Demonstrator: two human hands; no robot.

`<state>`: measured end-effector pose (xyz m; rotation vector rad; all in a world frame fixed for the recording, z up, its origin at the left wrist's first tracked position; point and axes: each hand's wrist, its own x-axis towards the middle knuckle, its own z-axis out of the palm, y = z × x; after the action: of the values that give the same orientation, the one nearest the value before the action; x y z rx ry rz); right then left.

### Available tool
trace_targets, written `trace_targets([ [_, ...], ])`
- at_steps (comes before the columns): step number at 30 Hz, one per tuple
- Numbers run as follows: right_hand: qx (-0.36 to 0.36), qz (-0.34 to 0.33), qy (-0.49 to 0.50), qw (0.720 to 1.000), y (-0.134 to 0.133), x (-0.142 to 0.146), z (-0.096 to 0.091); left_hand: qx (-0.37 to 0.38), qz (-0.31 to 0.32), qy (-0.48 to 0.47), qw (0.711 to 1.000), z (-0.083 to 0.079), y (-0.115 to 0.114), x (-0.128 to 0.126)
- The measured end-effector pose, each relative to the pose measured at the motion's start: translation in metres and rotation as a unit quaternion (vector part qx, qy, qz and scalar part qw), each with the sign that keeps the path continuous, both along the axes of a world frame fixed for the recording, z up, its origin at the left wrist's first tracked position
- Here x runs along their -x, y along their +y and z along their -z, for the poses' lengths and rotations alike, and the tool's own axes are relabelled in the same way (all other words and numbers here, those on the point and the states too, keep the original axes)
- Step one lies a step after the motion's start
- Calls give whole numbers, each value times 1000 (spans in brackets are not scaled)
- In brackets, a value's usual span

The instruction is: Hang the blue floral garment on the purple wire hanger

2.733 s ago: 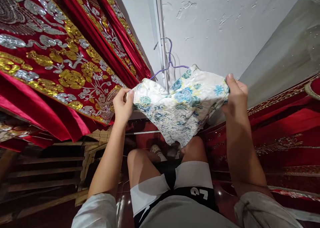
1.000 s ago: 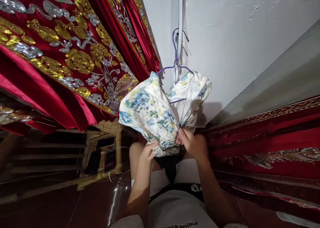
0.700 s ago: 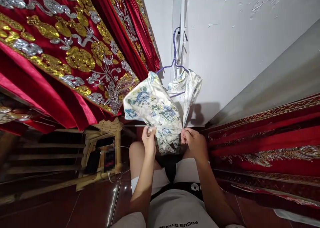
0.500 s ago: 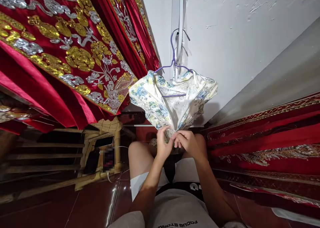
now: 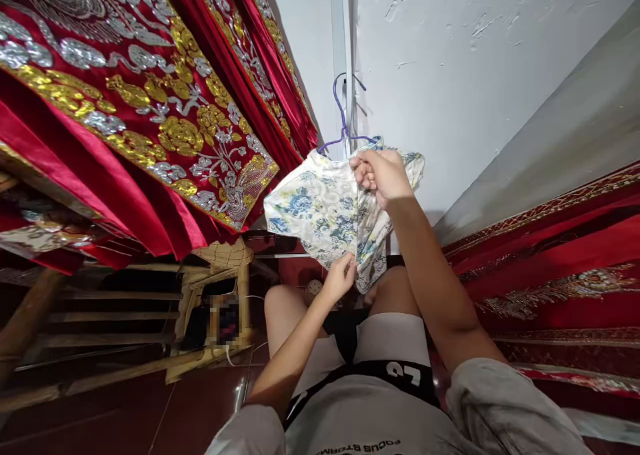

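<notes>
A white floral blouse [image 5: 313, 202] with blue and yellow flowers hangs in front of me on a purple wire hanger [image 5: 343, 112]. Up at the neckline, my right hand [image 5: 383, 175] is closed, its fingertips pinching the top of the front edge. My left hand [image 5: 341, 275] pinches the same edge lower down, close to the hem. Between the two hands that edge runs nearly straight up and down. The front panel lies spread to the left, and my right hand and forearm cover part of the right side.
Red cloths with gold and silver sequins [image 5: 200, 128] hang at left, and more red embroidered cloth [image 5: 565, 262] is at right. A bamboo stand [image 5: 243, 295] holding a phone [image 5: 229, 323] is at lower left. Behind the blouse rises a white wall [image 5: 450, 75].
My right hand has risen from the lower front to the neckline, drawing the front edge up. The open neck is now covered by the front panel. My left hand stays low.
</notes>
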<state>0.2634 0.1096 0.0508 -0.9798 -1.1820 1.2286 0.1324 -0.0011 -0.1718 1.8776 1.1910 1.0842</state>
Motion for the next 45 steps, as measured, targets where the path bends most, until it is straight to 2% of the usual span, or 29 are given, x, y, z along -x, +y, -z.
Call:
trace_targets([
  [1,-8,-4,4,1000,0,4,0,-4,10,7,1000,-7,7,5],
  [3,-20,-21,1,1000,-5,9,6,-33,9,4,999,-34,23,15],
  [5,-34,-39,-11,999,-16,10,13,-113,-37,-37,992,-74,40,26],
  [7,-52,-49,-27,997,-25,8,16,-213,-109,-63,969,-120,55,32],
  [8,-63,-51,-35,996,-29,7,16,-250,-127,-52,959,-142,62,34],
  [10,-84,-50,-49,994,-31,6,15,-287,-118,9,951,-178,73,34],
  [12,-100,-44,-63,992,-28,5,18,-298,-93,66,948,-200,79,31],
  [14,-108,-31,-84,990,-22,5,27,-309,-79,91,943,-209,83,29],
  [16,-99,-21,-118,988,-17,5,43,-321,-108,74,938,-207,86,34],
  [18,-75,-15,-163,984,-17,5,64,-319,-183,9,930,-200,90,49],
  [21,-40,-35,-198,979,-28,4,93,-265,-299,-198,895,-180,96,89],
  [22,-34,-47,-192,980,-35,3,100,-231,-312,-284,876,-171,97,103],
  [23,-30,-63,-179,981,-42,4,106,-199,-314,-332,867,-161,97,115],
  [25,-21,-86,-140,986,-57,6,117,-80,-272,-448,848,-139,92,129],
  [28,4,-82,-76,994,-77,9,132,62,-234,-558,794,-98,78,117],
  [31,62,-52,-40,996,-93,1,151,168,-268,-599,736,-58,60,84],
  [32,82,-51,-44,994,-97,-7,158,194,-273,-593,732,-46,53,73],
  [35,136,-113,-118,977,-108,-37,170,217,-245,-551,768,-24,35,53],
  [37,165,-178,-200,949,-113,-55,170,205,-208,-535,793,-23,25,47],
  [39,164,-170,-255,938,-114,-64,167,187,-157,-518,820,-32,14,42],
  [40,151,-139,-256,945,-112,-63,165,177,-123,-497,841,-39,9,37],
  [42,118,-76,-203,969,-107,-54,161,155,-43,-416,895,-58,-2,26],
  [43,108,-68,-162,978,-103,-46,159,141,2,-356,924,-69,-8,19],
  [45,106,-102,-91,985,-95,-29,154,89,79,-216,969,-89,-19,8],
])
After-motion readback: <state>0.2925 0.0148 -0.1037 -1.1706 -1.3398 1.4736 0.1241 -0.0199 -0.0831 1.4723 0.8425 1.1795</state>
